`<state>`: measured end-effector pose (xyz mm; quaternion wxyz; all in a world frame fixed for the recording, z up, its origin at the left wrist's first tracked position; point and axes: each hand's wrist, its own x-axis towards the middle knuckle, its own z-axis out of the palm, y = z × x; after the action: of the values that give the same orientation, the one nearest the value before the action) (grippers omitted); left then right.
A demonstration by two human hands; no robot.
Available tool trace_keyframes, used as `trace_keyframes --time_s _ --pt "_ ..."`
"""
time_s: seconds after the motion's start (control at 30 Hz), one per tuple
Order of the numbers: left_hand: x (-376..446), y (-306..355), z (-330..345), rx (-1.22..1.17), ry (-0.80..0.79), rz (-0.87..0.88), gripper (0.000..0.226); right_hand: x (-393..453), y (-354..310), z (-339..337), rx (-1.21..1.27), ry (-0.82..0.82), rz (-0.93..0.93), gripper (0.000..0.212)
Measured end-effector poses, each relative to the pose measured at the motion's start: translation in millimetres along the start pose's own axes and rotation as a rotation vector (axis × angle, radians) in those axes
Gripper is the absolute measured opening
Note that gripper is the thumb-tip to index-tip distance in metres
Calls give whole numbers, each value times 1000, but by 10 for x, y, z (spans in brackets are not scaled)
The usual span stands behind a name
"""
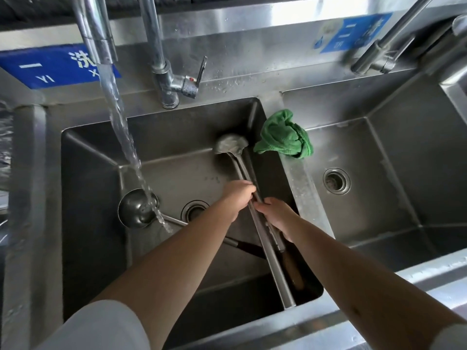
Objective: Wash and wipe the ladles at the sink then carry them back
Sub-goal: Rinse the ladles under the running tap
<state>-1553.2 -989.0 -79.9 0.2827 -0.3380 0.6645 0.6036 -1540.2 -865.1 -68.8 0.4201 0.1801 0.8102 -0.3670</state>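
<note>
Two sink basins (83, 173) (394, 152), two drains (195, 209) (336, 180), three taps (94, 29) (161, 59) (384, 46), one green cloth (284, 135), two blue signs (48, 65) (353, 34). Ladles: at least two (137, 208) (231, 145); handles overlap.

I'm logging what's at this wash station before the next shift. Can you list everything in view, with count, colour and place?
ladles: at least two, steel; one lying on the left basin floor under the running water, one or more held up against the basin's right wall
cloth: one, green, bunched on the divider between basins
basins: two, steel; left, right
drains: two, one per basin
taps: three, chrome, along the back; the left one running
signs: two, blue, on the back panel
left hand: gripping the raised handles
right hand: gripping them lower down
</note>
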Motion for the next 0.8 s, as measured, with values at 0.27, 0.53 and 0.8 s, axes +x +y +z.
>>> trace_keyframes --time_s 0.27,0.53,0.8 --pt "-63 -64 6 10 18 52 26 95 33 31 -64 -30 74 63" --pt "-166 -222 -180 -125 -9 45 35 156 127 125 -159 29 135 70" --pt "-243 -473 -573 -256 10 -47 19 -378 -472 418 -266 236 -387 40"
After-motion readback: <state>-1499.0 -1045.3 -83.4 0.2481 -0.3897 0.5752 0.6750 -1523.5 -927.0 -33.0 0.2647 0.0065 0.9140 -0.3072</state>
